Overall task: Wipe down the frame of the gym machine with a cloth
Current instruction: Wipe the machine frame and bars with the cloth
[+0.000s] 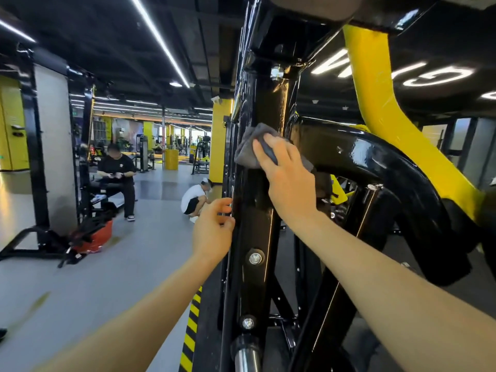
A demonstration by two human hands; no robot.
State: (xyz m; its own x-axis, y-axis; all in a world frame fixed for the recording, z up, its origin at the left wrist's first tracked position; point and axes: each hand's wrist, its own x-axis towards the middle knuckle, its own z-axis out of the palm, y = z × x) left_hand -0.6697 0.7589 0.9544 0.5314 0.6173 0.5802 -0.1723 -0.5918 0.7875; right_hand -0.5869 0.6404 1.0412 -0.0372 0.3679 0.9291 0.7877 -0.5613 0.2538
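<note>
Both of your arms are up at the black upright post (pixel 257 189) of the gym machine: your right hand (pixel 287 173) has its fingers spread flat over a grey cloth (pixel 248 150), pressing it against the post roughly level with where the curved black tube (pixel 397 162) meets it, just under the shiny bolt (pixel 276 72). Your left hand (pixel 213 229) sits lower on the post's left edge, fingers loosely curled and touching the metal, holding nothing, while off to the left one person sits on a bench (pixel 104 187) and another crouches on the grey floor (pixel 80 285).
</note>
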